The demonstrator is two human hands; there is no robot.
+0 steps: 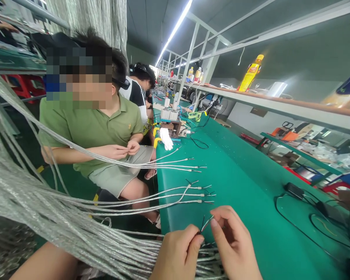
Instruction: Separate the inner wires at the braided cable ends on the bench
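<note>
At the bottom centre my left hand (179, 249) is closed round the end of a cable, its thumb and forefinger pinching where thin wires (205, 224) fan out. Just to its right, my right hand (231, 237) pinches the tip of one light wire between thumb and forefinger. A dark wire stands up beside it. Under and between my hands lie more cable ends (211, 254), partly hidden. Beyond them, several silvery cables (175, 191) with split wire ends rest on the green table (236, 175). Their long lengths run in a thick bundle (84, 229) to the left.
A person in a green shirt (105, 128) sits at the left table edge, hands together. A small machine (170, 120) and white glove (165, 139) are farther along. Black cords and adapters (294, 191) lie right. A shelf (280, 102) holds bottles (251, 74).
</note>
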